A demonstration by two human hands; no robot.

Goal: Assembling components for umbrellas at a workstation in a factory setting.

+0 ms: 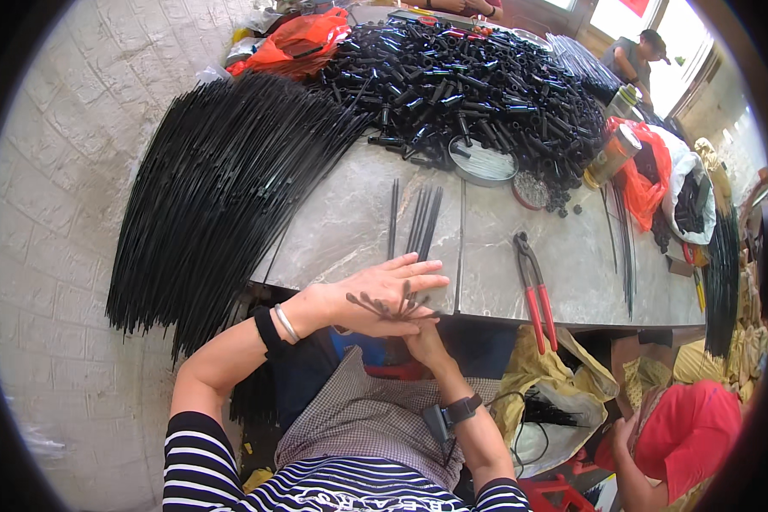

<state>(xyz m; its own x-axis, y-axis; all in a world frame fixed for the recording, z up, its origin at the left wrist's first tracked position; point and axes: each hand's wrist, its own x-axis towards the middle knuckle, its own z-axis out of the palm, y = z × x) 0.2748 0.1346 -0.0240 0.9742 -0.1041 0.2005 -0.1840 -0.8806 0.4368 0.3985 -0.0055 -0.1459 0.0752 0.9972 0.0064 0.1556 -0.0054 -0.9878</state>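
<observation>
Head view: left hand point(384, 294) laid flat at the near edge of the grey table point(572, 264), fingers point(418, 266) spread wide and pointing right. Right hand point(422, 340) mostly hidden under it, fingers not readable; impossible to tell how closed. Between both palms a small bundle of thin black rods point(390, 305), ends fanning out toward the left palm. A few more black rods point(420, 224) lying on the table just beyond the hands. Big sheaf of long black rods point(222, 188) hanging over the left table edge. Heap of short black tubes point(469, 85) farther back. Red-handled pliers point(535, 290) to the right, apart from the hands.
</observation>
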